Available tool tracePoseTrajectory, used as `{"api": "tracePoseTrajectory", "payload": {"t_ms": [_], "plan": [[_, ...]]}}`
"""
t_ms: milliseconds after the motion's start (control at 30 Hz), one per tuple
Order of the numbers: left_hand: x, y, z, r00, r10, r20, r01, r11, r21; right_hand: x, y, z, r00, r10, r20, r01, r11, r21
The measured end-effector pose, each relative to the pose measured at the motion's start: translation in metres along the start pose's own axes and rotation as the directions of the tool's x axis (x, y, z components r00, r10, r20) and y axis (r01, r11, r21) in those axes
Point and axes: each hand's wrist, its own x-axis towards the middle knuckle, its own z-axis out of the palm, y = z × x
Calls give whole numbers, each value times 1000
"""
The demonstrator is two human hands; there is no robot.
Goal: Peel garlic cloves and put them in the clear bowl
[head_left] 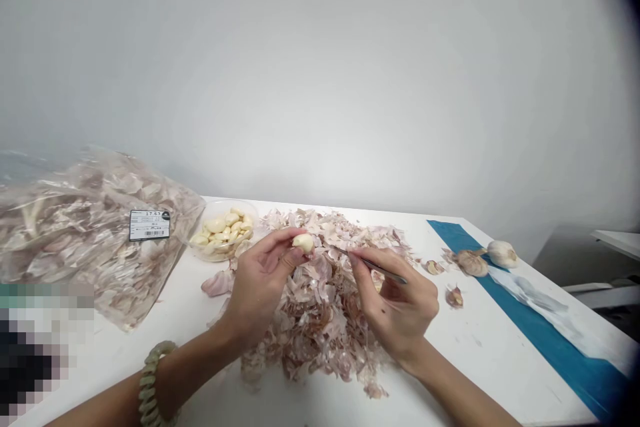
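Note:
My left hand (263, 277) holds a pale peeled garlic clove (303, 242) between thumb and fingers, above a large heap of papery garlic skins (325, 320). Closed around a thin dark metal tool (383, 269) is my right hand (397, 300), just right of the clove. The tool's tip points left toward the clove without visibly reaching it. Left of my left hand, a clear round bowl (254, 213) contains several peeled cloves (225, 230).
A big clear bag of skins (100, 227) with a label fills the left. On the right lie loose cloves (455, 296), garlic bulbs (501, 253), a blue strip (530, 327) and thin white plastic (545, 300). A grey wall stands behind the white table (480, 360).

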Motion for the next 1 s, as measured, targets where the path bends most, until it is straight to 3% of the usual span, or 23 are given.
{"api": "tracePoseTrajectory", "payload": {"t_ms": [400, 567, 767, 1000], "plan": [[10, -1, -6, 987, 41, -153, -67, 984, -167, 5, 7, 0, 999, 4, -32, -5, 1000, -31], [10, 1, -3, 997, -77, -3, 74, 964, -256, 5, 9, 0, 998, -8, 70, 14, 996, -86], [7, 2, -1, 972, -167, 164, 209, 934, -289, 5, 8, 0, 989, -31, 144, 49, 991, -123], [3, -1, -2, 953, -209, 218, 261, 933, -248, 7, 7, -1, 983, -79, 168, 93, 993, -77]]}}
